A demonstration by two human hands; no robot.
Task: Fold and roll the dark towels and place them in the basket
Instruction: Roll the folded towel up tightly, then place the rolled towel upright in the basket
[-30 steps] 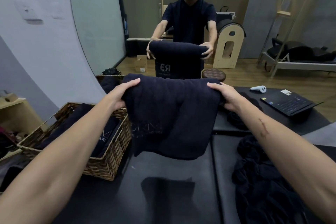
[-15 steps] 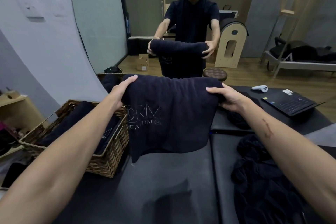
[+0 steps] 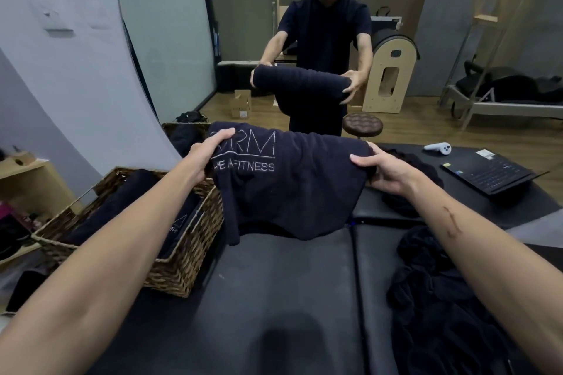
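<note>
Clearly both hands are grasping: the left hand (image 3: 210,151) pinches one upper end of the dark towel (image 3: 292,183) and the right hand (image 3: 384,171) clutches the other, holding it up over the black padded desk (image 3: 283,292). Soft, limp and light, it will probably sag unless gripped near its ends. A wicker basket (image 3: 182,256) already holding dark towels sits just left.
</note>
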